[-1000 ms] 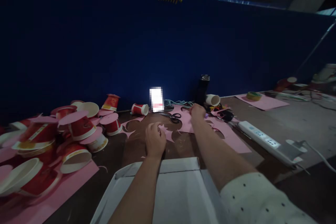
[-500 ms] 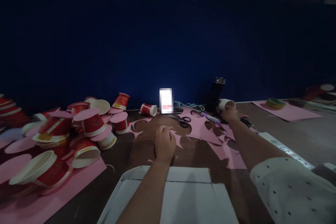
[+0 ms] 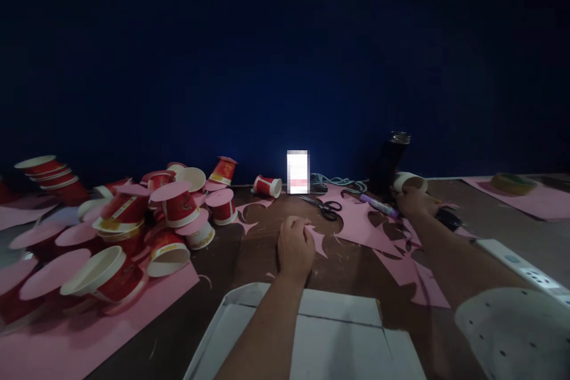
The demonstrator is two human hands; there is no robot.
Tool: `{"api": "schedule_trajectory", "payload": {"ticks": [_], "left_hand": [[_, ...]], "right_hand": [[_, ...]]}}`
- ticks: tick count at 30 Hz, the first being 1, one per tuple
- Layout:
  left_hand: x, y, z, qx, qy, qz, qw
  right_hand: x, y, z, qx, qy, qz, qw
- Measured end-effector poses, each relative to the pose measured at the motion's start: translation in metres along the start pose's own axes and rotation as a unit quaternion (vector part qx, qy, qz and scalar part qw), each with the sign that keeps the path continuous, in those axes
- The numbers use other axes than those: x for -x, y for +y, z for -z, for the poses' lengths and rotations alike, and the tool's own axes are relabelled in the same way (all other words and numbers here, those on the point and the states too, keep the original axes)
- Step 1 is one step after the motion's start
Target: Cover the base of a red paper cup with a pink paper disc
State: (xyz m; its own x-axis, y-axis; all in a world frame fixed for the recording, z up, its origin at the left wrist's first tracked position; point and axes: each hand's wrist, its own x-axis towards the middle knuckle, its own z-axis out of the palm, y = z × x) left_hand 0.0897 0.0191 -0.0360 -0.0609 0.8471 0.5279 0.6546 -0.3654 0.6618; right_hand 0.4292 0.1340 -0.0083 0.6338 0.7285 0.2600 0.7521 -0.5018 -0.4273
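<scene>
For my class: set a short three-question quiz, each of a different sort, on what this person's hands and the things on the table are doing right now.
1. True or false: the left hand rests on a pink paper scrap.
2. Which thing lies nearest the right hand? A. the white cup on its side B. the scissors C. the tape roll
3. Fill in: the pile of red paper cups lies on the person's ____ side.

Key
1. True; its fingers touch the scrap.
2. A; whether the hand's grip is closed on it cannot be told.
3. Left.

Single head cam, looks fwd/down over table, blue wall behind.
</scene>
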Motion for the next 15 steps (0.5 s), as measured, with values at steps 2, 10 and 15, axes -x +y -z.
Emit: {"api": "schedule_trajectory", "payload": {"ticks": [2,10,15], "left_hand": [[0.0001,0.0003,0.0006,-0.001,-0.002,-0.001,1.0],[0.0001,0.0006,0.0008,-0.002,-0.013,0.002,1.0],[0.0002,-0.0001,-0.0007,0.002,-0.008,0.001,1.0]], "right_hand": [[-0.0014,-0.0006,0.0009,0.046,-0.013,-0.001,0.999],[-0.0006,-0.0034,0.0096,0.069,0.003,-0.019,0.997],[-0.0001,-0.0021,0.0091,0.015,0.028,-0.032,0.999]]}}
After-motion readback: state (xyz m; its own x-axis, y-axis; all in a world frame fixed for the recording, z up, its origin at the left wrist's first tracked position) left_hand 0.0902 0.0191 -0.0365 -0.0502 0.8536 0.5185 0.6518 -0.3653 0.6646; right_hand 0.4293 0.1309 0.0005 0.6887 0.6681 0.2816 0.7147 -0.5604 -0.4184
